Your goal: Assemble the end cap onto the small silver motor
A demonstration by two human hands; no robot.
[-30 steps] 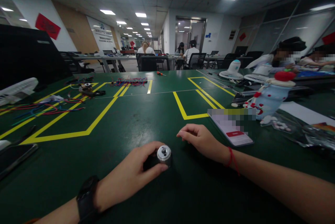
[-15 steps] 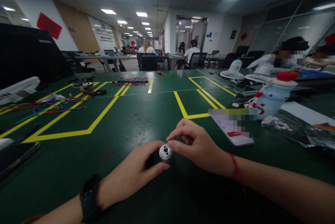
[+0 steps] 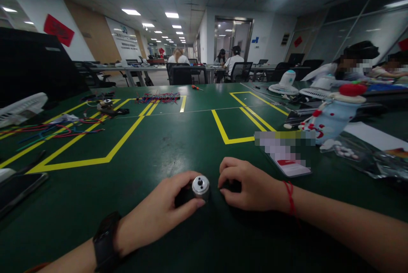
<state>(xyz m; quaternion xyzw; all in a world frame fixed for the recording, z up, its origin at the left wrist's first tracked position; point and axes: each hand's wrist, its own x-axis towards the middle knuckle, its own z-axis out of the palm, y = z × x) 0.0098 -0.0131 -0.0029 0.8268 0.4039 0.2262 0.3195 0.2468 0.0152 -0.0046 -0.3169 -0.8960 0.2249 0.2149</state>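
Note:
A short silver metal cylinder [image 3: 200,185] with small dark holes in its top stands upright on the green table [image 3: 178,145]. My left hand [image 3: 165,205], with a black watch at the wrist, holds it between thumb and fingers from the left side. To the right of the cylinder, not touching it, is my right hand [image 3: 248,183], a red string round its wrist. Its fingers are curled and its thumb and fingertips are a little apart, with nothing seen between them.
A pixelated flat phone-like item [image 3: 291,162] lies beyond my right hand. Farther right are a blue bottle [image 3: 339,115] and plastic bags [image 3: 369,164]. Coloured wires [image 3: 73,128] and a dark phone [image 3: 22,192] lie left. People sit at the back and right.
My right hand has moved off the cylinder's top, to the right and slightly down toward the table. My left hand still holds the cylinder in nearly the same place.

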